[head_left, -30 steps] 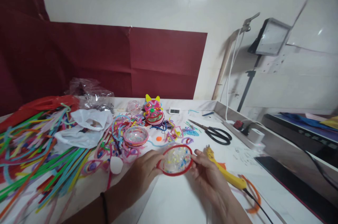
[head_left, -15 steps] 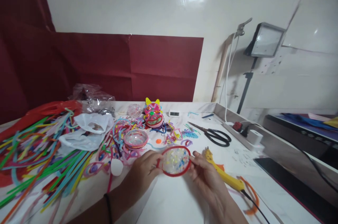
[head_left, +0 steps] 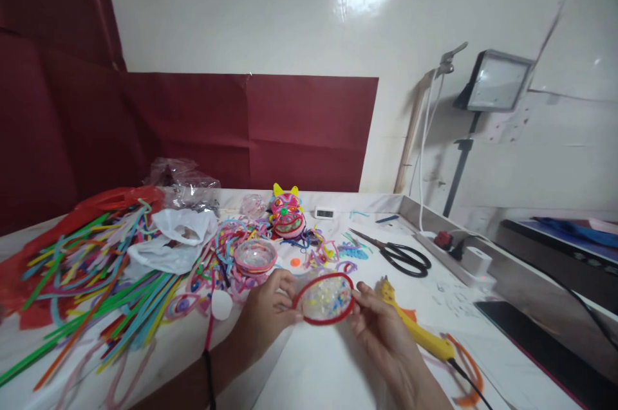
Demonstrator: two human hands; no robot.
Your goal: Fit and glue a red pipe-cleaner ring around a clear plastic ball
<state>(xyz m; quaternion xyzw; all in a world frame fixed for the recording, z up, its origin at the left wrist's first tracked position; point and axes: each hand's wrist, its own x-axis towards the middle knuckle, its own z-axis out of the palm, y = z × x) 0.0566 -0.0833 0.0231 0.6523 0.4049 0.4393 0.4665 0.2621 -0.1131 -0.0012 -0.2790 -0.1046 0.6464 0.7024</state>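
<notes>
A clear plastic half-ball [head_left: 324,299] with colored specks and a red fuzzy rim is held over the white tabletop, its open side tilted toward me. My left hand [head_left: 270,308] pinches its left edge between thumb and fingers. On the opposite edge, my right hand [head_left: 379,321] grips the rim with thumb and fingertips. Just beyond, a second clear half-ball [head_left: 255,257] with a pink rim sits among curled pipe cleaners. Close to my right hand lies a yellow glue gun [head_left: 425,336] with a black cord.
Straight pipe cleaners [head_left: 130,313] and a white plastic bag [head_left: 174,249] fill the left side. A colorful lion-head figure [head_left: 286,212] stands at the back, near a small digital display [head_left: 324,212]. Black-handled scissors [head_left: 405,259], a power strip [head_left: 458,262] and a dark flat device [head_left: 526,349] lie right.
The view has shifted slightly, so everything appears a little further right and lower. The half-ball is tilted a bit more, its right side raised. Both hands keep hold of it.
</notes>
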